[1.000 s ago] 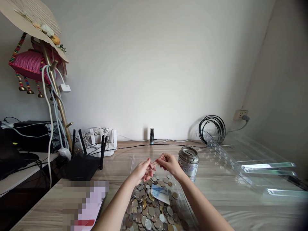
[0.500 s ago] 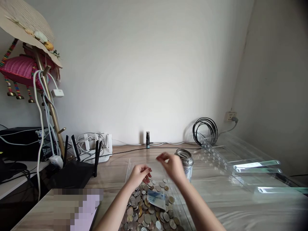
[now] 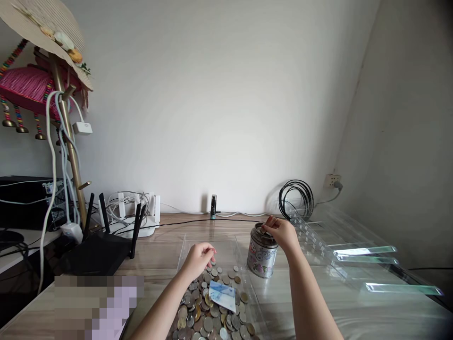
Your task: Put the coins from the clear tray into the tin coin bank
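My right hand [image 3: 282, 232] is at the lid of a round flower-patterned tin [image 3: 262, 260], its fingertips pinched together over the slotted top. What looks like a coin is between them, mostly hidden by the fingers. Over the far end of a clear plastic tray [image 3: 181, 252], my left hand [image 3: 198, 259] hovers with its fingers curled inward; whatever they hold is hidden. Many loose coins [image 3: 208, 324] cover the near part of the tray. A folded blue-and-white banknote [image 3: 222, 295] lies on top of them. The tin stands upright beside the tray's right edge.
Clear acrylic panels [image 3: 364, 255] lie on the right of the table. Behind are a coiled black cable [image 3: 296, 199] and a small dark bottle [image 3: 213, 207]. At left stand a black router [image 3: 97, 252], a white router [image 3: 155, 212] and a coat stand [image 3: 75, 160].
My right hand has moved right and slightly down from above the tray to the tin's lid. My left hand stays over the tray, fingers still curled. The view has shifted slightly.
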Motion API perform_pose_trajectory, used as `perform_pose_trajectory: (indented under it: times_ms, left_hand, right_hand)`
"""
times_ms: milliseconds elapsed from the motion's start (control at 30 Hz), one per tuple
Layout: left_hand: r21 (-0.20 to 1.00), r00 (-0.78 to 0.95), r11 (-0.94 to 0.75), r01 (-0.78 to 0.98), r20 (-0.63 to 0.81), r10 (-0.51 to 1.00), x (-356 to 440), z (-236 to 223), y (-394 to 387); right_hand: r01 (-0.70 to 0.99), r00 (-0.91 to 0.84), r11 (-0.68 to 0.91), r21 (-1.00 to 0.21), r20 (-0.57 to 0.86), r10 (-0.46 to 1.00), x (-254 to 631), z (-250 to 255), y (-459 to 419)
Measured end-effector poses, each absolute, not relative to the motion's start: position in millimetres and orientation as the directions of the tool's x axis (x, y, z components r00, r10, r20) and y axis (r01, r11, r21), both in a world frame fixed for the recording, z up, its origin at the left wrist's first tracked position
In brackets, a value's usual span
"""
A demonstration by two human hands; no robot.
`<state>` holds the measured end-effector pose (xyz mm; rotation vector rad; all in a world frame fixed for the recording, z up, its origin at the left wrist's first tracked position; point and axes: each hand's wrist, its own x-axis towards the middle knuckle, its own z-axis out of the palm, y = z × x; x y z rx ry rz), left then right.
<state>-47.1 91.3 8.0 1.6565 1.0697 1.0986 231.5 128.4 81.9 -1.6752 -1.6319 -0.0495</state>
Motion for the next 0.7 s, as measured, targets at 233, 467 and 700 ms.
perform_pose_trajectory:
  times_ms: [233, 467, 700]
  left_hand:
    - [0.934, 0.241, -0.269, 0.235, 0.212, 0.947, -48.9, 8.8, 90.3]
    - [0.915, 0.245, -0.289, 0.28, 0.223, 0.943, -50.6, 6.4, 91.6]
    - [0.893, 0.225, -0.313, 0.325, 0.248, 0.942, -50.1, 7.6, 91.2]
  right_hand:
    - [0.915, 0.13, 0.093, -0.391, 0.507, 0.852, 231.2, 92.8, 117.6]
    - [0.959, 0.09, 0.058, -0.276, 0.498, 0.863, 217.3, 99.5, 118.6]
    - [0.886, 0.092, 0.3, -0.354, 0.768, 0.633, 210.0, 98.3, 109.5]
